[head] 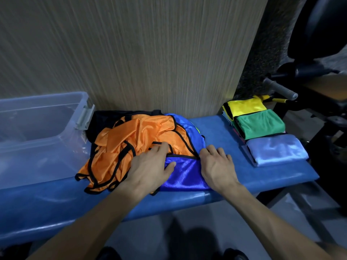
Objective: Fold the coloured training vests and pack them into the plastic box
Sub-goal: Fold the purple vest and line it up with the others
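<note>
- Your left hand point(150, 168) lies flat, fingers straight and slightly spread, pressing on the cloth: the fingertips rest on the orange vest point(131, 139) and the thumb on the royal-blue vest point(185, 175).
- Your right hand point(216, 166) is also flat and spread, palm down at the right edge of the royal-blue vest, its fingers reaching onto the blue bench point(216, 128). Neither hand grips anything.
- The royal-blue vest sits folded between your two hands, near the front edge of the bench, with a black-trimmed edge along its top.
- The orange vest is crumpled and unfolded, spreading left from your left hand; black cloth point(101, 119) shows behind it, and more blue fabric point(189, 128) along its right side.
- The clear plastic box point(43, 128) stands at the left end of the bench, lid off, touching or just beside the orange heap. Nothing can be made out inside it, though its walls blur the view.
- Well apart on the right end lies a row of folded vests: the yellow vest point(244, 106) farthest back, the green vest point(261, 124) in the middle, the pale-blue vest point(276, 152) nearest you, each overlapping the next.
</note>
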`<state>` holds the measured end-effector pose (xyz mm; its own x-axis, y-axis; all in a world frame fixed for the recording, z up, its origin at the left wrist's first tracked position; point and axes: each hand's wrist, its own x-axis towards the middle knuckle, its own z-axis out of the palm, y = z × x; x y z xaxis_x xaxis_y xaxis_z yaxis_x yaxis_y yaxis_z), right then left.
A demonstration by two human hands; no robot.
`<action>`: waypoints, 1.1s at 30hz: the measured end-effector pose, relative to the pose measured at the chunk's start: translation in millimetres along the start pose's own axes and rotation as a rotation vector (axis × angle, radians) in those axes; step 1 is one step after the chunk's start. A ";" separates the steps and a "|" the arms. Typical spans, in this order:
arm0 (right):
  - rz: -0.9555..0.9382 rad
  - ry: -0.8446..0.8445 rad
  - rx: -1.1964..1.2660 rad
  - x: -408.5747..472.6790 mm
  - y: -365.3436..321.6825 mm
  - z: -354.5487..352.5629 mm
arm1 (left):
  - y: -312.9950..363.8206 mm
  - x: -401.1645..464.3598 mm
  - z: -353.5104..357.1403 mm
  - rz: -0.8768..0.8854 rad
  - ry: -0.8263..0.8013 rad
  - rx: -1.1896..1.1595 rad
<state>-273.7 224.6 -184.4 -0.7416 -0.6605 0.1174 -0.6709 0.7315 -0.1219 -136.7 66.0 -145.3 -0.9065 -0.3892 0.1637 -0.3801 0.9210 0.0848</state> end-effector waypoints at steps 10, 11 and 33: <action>0.113 0.042 0.132 -0.3 2.9 3.9 | -1.9 16.6 12.5 -0.034 -0.103 -0.091; 0.118 0.048 0.137 0.6 2.7 3.8 | -0.4 17.2 12.1 -0.048 -0.112 -0.057; 0.281 0.173 0.771 9.3 51.4 -10.6 | 47.4 18.9 36.5 0.432 -0.022 -0.036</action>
<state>-315.0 257.8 -179.1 -0.9124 -0.3902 0.1238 -0.3237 0.5025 -0.8017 -178.5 102.8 -174.1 -0.9847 0.0326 0.1709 0.0413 0.9980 0.0475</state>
